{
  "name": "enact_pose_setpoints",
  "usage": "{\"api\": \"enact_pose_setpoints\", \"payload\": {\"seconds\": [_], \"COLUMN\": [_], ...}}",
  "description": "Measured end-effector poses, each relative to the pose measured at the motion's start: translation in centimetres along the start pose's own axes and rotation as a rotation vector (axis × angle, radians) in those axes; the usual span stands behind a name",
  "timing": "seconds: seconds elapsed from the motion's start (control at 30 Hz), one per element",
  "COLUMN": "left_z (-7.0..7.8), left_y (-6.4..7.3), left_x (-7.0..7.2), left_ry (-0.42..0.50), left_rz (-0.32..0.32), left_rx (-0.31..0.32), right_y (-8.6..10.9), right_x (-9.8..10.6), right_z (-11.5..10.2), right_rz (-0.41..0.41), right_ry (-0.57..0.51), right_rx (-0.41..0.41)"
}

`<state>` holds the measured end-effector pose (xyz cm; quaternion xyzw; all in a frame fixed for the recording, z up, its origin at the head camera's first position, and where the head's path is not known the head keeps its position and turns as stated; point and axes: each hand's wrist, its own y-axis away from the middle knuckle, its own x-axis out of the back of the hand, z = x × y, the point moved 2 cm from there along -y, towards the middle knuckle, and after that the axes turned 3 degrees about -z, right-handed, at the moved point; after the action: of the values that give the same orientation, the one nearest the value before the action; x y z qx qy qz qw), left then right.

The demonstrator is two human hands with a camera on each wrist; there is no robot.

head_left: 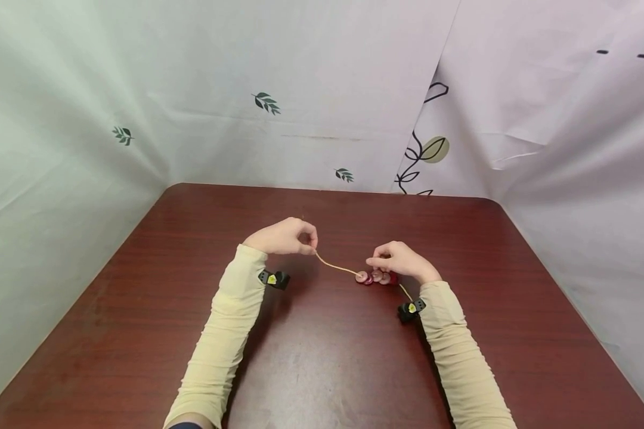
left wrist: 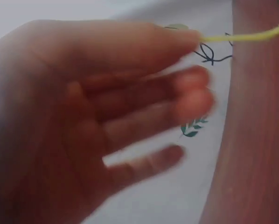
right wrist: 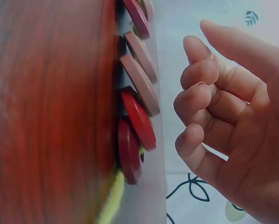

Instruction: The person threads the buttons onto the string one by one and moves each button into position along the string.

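Note:
My left hand (head_left: 287, 236) pinches the end part of a thin yellowish cord (head_left: 334, 266) between thumb and finger, above the table. In the left wrist view, the cord (left wrist: 251, 37) runs out from the thumb tip while the other fingers spread apart. The cord slopes down to a row of flat round pink and red discs (head_left: 377, 276), threaded on it and lying on the table. Over the row hovers my right hand (head_left: 405, 262), holding nothing. The right wrist view shows its fingers loosely bent, apart from the tilted, overlapping discs (right wrist: 139, 84); more cord (right wrist: 110, 200) trails beyond them.
A dark reddish-brown wooden table (head_left: 311, 345) lies under both hands. White cloth (head_left: 209, 59) printed with leaves hangs behind it and at the sides. Each wrist carries a small black camera, one of them the left wrist camera (head_left: 281, 280).

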<state>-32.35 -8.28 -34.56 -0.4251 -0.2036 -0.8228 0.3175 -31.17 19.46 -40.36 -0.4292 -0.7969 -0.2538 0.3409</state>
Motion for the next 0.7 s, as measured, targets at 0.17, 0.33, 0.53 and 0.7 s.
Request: {"api": "enact_pose_setpoints", "payload": {"seconds": [0.17,0.33,0.53,0.7], "left_z": [-1.4,-3.0,-3.8,-3.9], "left_y": [-0.3,-0.7,-0.4,0.1], "left_x": [-0.7,-1.7,-2.6,-2.8], "left_ry": [-0.019,-0.025,0.018,0.027], "left_rz": [-0.115,-0.182,-0.245,-0.280], "left_rx": [0.075,0.133,0.244,0.301], "right_y": [0.3,0.7,0.9,0.8], "right_x": [0.5,0.7,0.6,0.5], "right_z": [0.2,0.4,0.5,0.6], "right_rz": [0.014,0.017,0.019,0.005], "right_ry": [0.017,-0.014,-0.032,-0.038], "right_rx": [-0.003,-0.008,-0.021,-0.026]}}
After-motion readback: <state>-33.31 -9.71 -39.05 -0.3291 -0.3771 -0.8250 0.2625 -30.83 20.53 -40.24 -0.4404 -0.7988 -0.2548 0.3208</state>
